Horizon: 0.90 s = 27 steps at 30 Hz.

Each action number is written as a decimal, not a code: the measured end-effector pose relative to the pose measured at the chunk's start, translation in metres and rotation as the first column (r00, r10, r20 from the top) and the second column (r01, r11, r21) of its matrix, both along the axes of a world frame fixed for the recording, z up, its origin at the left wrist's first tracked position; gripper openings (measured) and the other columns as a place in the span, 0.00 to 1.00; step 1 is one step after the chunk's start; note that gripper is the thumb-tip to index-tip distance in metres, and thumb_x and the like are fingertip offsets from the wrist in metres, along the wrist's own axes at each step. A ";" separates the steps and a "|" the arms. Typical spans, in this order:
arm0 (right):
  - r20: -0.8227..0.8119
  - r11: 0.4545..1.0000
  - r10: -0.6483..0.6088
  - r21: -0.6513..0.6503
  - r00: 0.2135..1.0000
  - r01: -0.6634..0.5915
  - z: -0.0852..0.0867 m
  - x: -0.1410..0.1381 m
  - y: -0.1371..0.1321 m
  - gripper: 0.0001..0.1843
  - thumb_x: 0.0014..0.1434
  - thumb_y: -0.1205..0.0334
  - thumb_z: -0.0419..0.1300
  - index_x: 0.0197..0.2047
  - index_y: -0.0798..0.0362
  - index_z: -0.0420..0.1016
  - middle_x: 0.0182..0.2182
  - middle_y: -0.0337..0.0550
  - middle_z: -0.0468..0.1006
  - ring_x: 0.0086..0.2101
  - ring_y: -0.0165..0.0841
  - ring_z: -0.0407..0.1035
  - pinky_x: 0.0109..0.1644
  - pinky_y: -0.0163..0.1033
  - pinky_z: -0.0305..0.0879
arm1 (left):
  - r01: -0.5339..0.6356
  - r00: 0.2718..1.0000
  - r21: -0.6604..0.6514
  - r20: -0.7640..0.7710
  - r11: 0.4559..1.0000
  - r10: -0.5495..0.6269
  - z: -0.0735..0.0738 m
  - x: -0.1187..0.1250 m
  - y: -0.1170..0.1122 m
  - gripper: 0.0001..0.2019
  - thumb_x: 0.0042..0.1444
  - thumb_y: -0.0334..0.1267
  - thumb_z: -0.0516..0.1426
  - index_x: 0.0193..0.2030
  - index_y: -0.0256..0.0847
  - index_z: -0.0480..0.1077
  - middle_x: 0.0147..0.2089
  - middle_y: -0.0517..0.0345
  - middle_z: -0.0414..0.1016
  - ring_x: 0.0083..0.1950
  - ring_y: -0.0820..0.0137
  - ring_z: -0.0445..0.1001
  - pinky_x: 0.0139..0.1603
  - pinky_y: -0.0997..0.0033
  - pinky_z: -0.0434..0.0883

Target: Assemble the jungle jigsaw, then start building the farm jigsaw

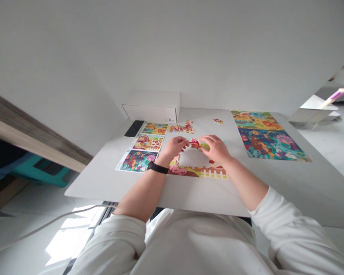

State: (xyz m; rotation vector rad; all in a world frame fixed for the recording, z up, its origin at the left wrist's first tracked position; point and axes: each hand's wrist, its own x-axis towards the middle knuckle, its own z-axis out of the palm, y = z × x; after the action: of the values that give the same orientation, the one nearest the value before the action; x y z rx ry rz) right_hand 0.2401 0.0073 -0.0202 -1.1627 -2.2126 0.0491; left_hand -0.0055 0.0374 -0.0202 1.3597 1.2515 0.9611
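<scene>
A red jigsaw puzzle piece [193, 143] with a white barn-door pattern lies between my two hands. My left hand [176, 146], with a black band on its wrist, pinches the left side of this piece. The fingers of my right hand [215, 147] are bent together at its right side, near a yellow-green part. Below the hands is a partly joined farm jigsaw puzzle [189, 172], with a pink animal at left and a white fence along the bottom. Its middle shows bare table. My hands and wrists cover parts of its upper and side edges.
Loose puzzle pieces [186, 126] lie beyond my left hand, and a small cluster [218, 121] sits farther right. A picture sheet [149, 143] and a phone [134, 128] are at left, before a white box [150, 112]. Two colourful finished pictures [271, 135] lie at right.
</scene>
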 end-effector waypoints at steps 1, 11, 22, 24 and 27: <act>0.001 1.000 -0.009 0.004 1.000 0.009 0.000 0.001 0.001 0.20 0.64 0.67 0.65 0.58 0.45 0.80 0.57 0.48 0.83 0.57 0.49 0.75 0.67 0.58 0.70 | -0.025 1.000 0.017 0.004 1.000 0.025 0.001 -0.003 0.002 0.13 0.58 0.46 0.68 0.32 0.39 0.77 0.30 0.55 0.79 0.24 0.75 0.70 0.24 0.75 0.65; -0.015 0.999 -0.029 -0.029 0.999 0.028 0.007 0.007 0.004 0.15 0.66 0.64 0.65 0.55 0.45 0.83 0.58 0.47 0.84 0.57 0.47 0.76 0.68 0.57 0.69 | -0.236 0.960 0.122 0.181 0.964 0.213 0.017 -0.038 0.014 0.18 0.65 0.54 0.62 0.34 0.40 0.74 0.21 0.62 0.70 0.23 0.75 0.67 0.29 0.75 0.68; 0.110 0.989 0.103 -0.115 0.989 -0.090 0.021 -0.028 0.027 0.13 0.65 0.66 0.66 0.51 0.45 0.86 0.56 0.44 0.85 0.56 0.44 0.78 0.65 0.52 0.71 | -0.160 0.948 0.310 -0.215 0.937 0.233 -0.008 -0.045 0.024 0.02 0.56 0.36 0.66 0.36 0.42 0.79 0.34 0.57 0.82 0.38 0.66 0.77 0.40 0.71 0.70; 0.116 0.986 0.114 -0.136 0.987 -0.098 0.011 -0.036 0.029 0.14 0.65 0.66 0.66 0.51 0.44 0.86 0.55 0.43 0.86 0.56 0.44 0.78 0.64 0.52 0.72 | -0.116 0.934 0.348 -0.281 0.930 0.222 -0.009 -0.047 0.023 0.04 0.56 0.32 0.64 0.37 0.43 0.80 0.38 0.55 0.83 0.41 0.64 0.78 0.45 0.70 0.72; 0.118 0.985 0.102 -0.148 0.988 -0.084 -0.007 -0.044 0.029 0.15 0.64 0.67 0.66 0.53 0.45 0.86 0.55 0.45 0.86 0.56 0.45 0.78 0.63 0.51 0.72 | -0.026 0.904 0.385 -0.384 0.923 0.186 -0.006 -0.047 0.020 0.10 0.56 0.27 0.62 0.39 0.44 0.82 0.42 0.52 0.85 0.45 0.61 0.80 0.51 0.67 0.73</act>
State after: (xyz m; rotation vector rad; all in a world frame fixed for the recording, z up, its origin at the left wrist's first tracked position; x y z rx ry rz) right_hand 0.1966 0.0367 -0.0272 -1.1661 -2.4065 0.1813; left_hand -0.0523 0.0570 -0.0267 1.8836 1.5271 1.0587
